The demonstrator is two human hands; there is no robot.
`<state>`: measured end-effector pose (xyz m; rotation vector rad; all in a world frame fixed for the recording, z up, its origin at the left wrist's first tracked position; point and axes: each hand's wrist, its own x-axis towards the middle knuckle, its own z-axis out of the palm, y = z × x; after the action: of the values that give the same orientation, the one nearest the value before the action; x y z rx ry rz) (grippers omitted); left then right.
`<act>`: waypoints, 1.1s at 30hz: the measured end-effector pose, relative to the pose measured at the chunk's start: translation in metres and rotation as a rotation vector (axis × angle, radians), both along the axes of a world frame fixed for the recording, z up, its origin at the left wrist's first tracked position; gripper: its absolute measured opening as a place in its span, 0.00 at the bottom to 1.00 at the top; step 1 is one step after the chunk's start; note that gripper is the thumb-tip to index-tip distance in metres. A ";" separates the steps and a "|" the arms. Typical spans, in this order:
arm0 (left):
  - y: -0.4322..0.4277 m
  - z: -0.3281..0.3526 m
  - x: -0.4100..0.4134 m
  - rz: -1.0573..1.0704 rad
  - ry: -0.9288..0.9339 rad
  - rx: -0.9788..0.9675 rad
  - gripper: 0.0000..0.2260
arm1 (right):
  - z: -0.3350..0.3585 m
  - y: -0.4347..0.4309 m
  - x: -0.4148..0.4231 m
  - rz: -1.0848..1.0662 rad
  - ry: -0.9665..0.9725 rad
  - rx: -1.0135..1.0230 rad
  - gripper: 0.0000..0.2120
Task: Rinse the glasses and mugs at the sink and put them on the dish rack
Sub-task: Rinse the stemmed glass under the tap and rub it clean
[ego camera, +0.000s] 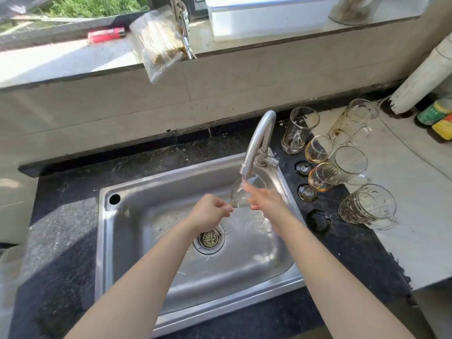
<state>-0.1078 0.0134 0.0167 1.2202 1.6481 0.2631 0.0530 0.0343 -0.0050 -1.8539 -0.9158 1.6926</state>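
Lighter [106, 35]: red, lying on the sill at far left.
Bag [159, 42]: clear and full of thin sticks, hanging over the sill edge just right of the lighter.
Sink [102, 241]: a wet steel basin set in a dark counter.
Drain [210, 238]: in the sink floor, below my view of the wrists.
Left hand [210, 211]: over the basin, with thumb and fingertips pinching the stem of the glass.
Glass [241, 194]: clear and stemmed, tilted on its side above the sink with its bowl under the spout.
Tap [259, 140]: curved steel at the sink's back right corner, with water running onto the glass.
Right hand [266, 201]: fingers stretched straight along the bowl, in the stream. I see no clench.
Tall mug [297, 130]: upright on the counter, just right of the tap.
Goblets [322, 177]: two, with amber dregs, standing one behind the other beside the sink.
Stained mug [352, 121]: behind the goblets, on the pale counter.
Cup [349, 162]: clear, touching the nearer goblet.
Patterned mug [367, 206]: nearest me, apart from the rest.
Pipe [420, 74]: white, slanting up at far right.
Bottles [435, 113]: green and yellow, beside the pipe's foot.
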 end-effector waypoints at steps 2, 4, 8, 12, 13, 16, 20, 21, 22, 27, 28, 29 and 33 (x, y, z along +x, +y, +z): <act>0.001 0.000 0.000 0.016 -0.020 0.017 0.11 | -0.002 -0.008 -0.015 0.013 -0.019 0.082 0.38; -0.001 0.000 -0.001 0.018 -0.042 0.019 0.10 | -0.010 -0.006 -0.025 -0.066 0.022 0.078 0.40; -0.005 0.000 -0.007 0.025 -0.083 -0.017 0.10 | -0.005 0.014 -0.024 -0.285 0.204 -0.101 0.27; -0.006 -0.001 -0.009 0.098 -0.165 -0.057 0.11 | -0.007 0.005 -0.038 -0.143 0.010 0.093 0.38; -0.006 -0.001 -0.010 0.101 -0.176 -0.061 0.11 | -0.009 0.002 -0.042 -0.100 -0.011 0.102 0.42; -0.006 0.001 -0.014 0.077 -0.193 -0.065 0.10 | -0.001 0.013 -0.035 -0.196 0.134 0.035 0.27; -0.007 0.000 -0.016 0.120 -0.309 -0.073 0.10 | 0.003 0.019 -0.035 -0.189 0.162 0.157 0.17; -0.006 0.000 -0.017 0.143 -0.362 -0.080 0.09 | 0.003 0.017 -0.038 -0.138 0.145 0.214 0.21; -0.005 -0.001 -0.018 0.158 -0.409 -0.089 0.09 | 0.002 0.015 -0.039 -0.100 0.143 0.227 0.26; 0.002 0.000 -0.021 0.171 -0.586 -0.206 0.09 | 0.004 0.030 -0.024 -0.221 0.483 0.041 0.03; 0.002 0.000 -0.021 0.177 -0.612 -0.219 0.09 | 0.001 0.032 -0.022 -0.213 0.493 0.038 0.04; 0.003 0.001 -0.021 0.185 -0.628 -0.226 0.09 | 0.000 0.033 -0.022 -0.182 0.480 0.055 0.06; 0.005 0.011 -0.020 0.119 -0.449 -0.177 0.10 | 0.004 0.035 -0.027 -0.105 0.271 0.114 0.10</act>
<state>-0.1277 0.0185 0.0274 0.8553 1.3211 0.4225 0.0256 0.0690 -0.0011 -1.5251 -0.7724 1.7359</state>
